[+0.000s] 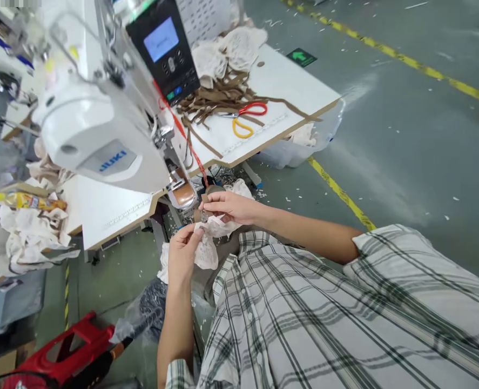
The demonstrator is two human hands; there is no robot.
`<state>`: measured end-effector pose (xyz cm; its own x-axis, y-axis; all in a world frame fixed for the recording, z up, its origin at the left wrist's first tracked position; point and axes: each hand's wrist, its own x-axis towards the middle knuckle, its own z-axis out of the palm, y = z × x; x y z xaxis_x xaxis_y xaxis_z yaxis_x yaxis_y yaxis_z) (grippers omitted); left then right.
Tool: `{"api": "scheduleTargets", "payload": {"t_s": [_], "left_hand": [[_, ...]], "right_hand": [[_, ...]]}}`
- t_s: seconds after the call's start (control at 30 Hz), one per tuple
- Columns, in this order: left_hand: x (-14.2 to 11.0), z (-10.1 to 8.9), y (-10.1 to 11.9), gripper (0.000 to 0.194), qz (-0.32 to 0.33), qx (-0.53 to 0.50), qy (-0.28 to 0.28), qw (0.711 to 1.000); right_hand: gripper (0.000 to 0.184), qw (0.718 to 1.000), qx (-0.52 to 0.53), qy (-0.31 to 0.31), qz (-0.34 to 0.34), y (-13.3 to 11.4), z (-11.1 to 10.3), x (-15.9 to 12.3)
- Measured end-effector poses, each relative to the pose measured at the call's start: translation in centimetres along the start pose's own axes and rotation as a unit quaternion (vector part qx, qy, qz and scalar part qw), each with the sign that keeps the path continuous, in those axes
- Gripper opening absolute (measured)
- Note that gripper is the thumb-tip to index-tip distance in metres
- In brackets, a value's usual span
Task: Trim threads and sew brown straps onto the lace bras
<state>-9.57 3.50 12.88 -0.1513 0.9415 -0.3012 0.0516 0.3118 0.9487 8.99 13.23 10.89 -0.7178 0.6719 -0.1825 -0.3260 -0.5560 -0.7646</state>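
My left hand [184, 248] pinches the edge of a white lace garment piece [207, 254], which hangs down in front of my lap. Close beside it, my right hand [233, 208] is closed, thumb and fingers together on a short brown strap [205, 202] by the upper edge of the lace. Part of the white fabric bunches under the right palm, so its full shape is hidden. Both hands are just in front of the needle end of a white sewing machine [101, 135], apart from it.
On the white table [296, 81] lie brown straps [218, 97], red-and-yellow scissors [247, 116] and white lace pieces [231, 51]. A control panel [164, 48] stands beside the machine. A clear plastic bin [288, 154] sits below the table edge. At left are a yellow bottle [28, 201] and more fabric.
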Motion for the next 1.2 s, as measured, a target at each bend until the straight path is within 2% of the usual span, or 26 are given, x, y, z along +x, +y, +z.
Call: {"api": "scheduleTargets", "payload": {"t_s": [0.17, 0.27, 0.5, 0.6, 0.9, 1.07, 1.2], "left_hand": [[1.5, 3.9, 3.4, 0.030, 0.033, 0.008, -0.043, 0.998], [2.1, 6.2, 4.9, 0.030, 0.069, 0.017, -0.070, 0.995], [3.8, 11.1, 7.1, 0.032, 0.078, -0.005, -0.151, 0.985], [4.6, 12.6, 7.6, 0.032, 0.085, -0.014, -0.165, 0.982], [6.8, 14.9, 7.9, 0.032, 0.115, 0.030, -0.177, 0.977], [7.6, 15.6, 7.7, 0.034, 0.120, 0.064, -0.191, 0.972], [7.8, 16.0, 7.4, 0.035, 0.124, 0.084, -0.179, 0.972]], "right_hand": [[0.034, 0.996, -0.047, -0.017, -0.073, -3.9, -2.0, -3.3], [0.034, 0.992, -0.057, -0.001, -0.109, -5.5, -3.0, -5.1], [0.039, 0.984, -0.043, 0.056, -0.166, -8.4, -4.8, -7.8], [0.043, 0.980, -0.039, 0.082, -0.176, -9.2, -5.5, -8.5], [0.046, 0.975, -0.018, 0.122, -0.183, -9.9, -7.6, -9.7], [0.040, 0.972, -0.014, 0.131, -0.194, -9.8, -8.6, -9.9], [0.035, 0.971, -0.015, 0.126, -0.201, -9.8, -9.0, -9.9]]}}
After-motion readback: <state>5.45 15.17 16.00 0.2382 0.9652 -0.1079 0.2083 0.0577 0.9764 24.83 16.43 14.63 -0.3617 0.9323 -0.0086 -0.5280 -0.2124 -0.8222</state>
